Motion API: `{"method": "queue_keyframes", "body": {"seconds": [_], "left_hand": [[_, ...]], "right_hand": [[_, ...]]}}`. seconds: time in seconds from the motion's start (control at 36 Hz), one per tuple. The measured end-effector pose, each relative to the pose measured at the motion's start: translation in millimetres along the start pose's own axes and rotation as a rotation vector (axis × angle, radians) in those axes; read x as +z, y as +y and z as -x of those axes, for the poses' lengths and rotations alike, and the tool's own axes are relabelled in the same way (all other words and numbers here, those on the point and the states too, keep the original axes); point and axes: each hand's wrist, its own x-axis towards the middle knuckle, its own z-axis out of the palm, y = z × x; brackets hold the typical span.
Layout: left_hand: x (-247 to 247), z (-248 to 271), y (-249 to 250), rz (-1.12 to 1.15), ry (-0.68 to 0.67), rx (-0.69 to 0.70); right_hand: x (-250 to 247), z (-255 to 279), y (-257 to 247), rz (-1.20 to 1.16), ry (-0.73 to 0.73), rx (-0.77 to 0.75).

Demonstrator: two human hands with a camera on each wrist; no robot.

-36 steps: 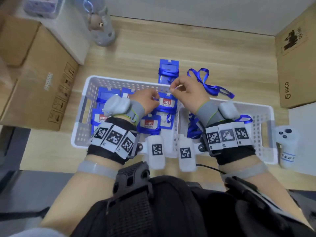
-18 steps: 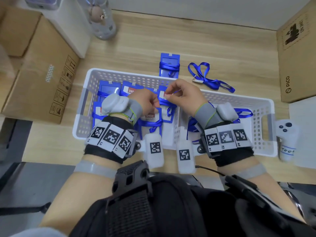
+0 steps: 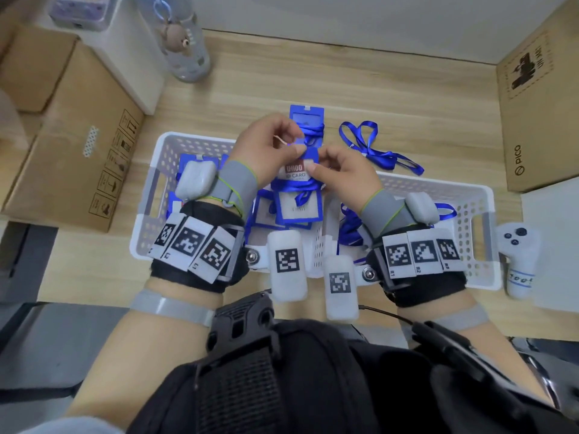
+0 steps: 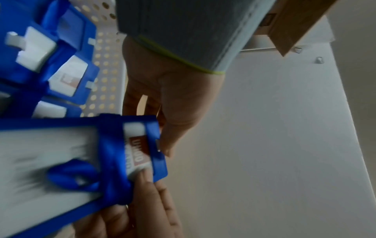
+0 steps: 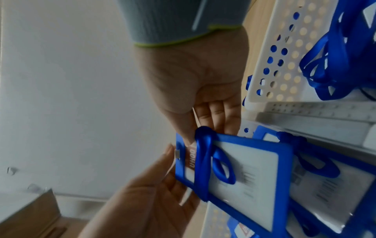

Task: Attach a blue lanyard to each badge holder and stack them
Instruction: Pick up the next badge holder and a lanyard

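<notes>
One badge holder (image 3: 297, 198), a blue lanyard (image 3: 305, 190) wrapped around it, hangs above the white basket (image 3: 463, 198), both hands pinching its far end: left hand (image 3: 269, 151), right hand (image 3: 344, 173). Far right on the worktop (image 3: 407, 98) lies a loose lanyard (image 3: 376, 150).
</notes>
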Motion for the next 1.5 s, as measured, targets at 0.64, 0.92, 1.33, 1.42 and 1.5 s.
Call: {"method": "queue_keyframes", "body": {"seconds": [0.64, 0.92, 1.33, 1.42, 1.5], "left_hand": [[16.6, 6.8, -5.9, 0.213, -0.086, -0.203], [12.4, 6.9, -4.6, 0.011, 0.027, -0.158], [7.7, 10.2, -14.1, 0.194, 0.117, -0.241], [0.4, 10.2, -20.7, 0.115, 0.066, -0.252], [-3.6, 12.2, -22.8, -0.045, -0.066, -0.196]], "right_hand": [[-14.2, 3.0, -1.1, -0.316, 0.062, -0.02], [-14.1, 1.2, -2.7, -0.176, -0.039, -0.017], [-13.8, 6.6, -4.4, -0.368, -0.036, -0.029], [-18.4, 7.1, -0.1, -0.501, 0.014, -0.01], [-22.1, 6.0, 1.1, -0.657, 0.061, -0.016]]}}
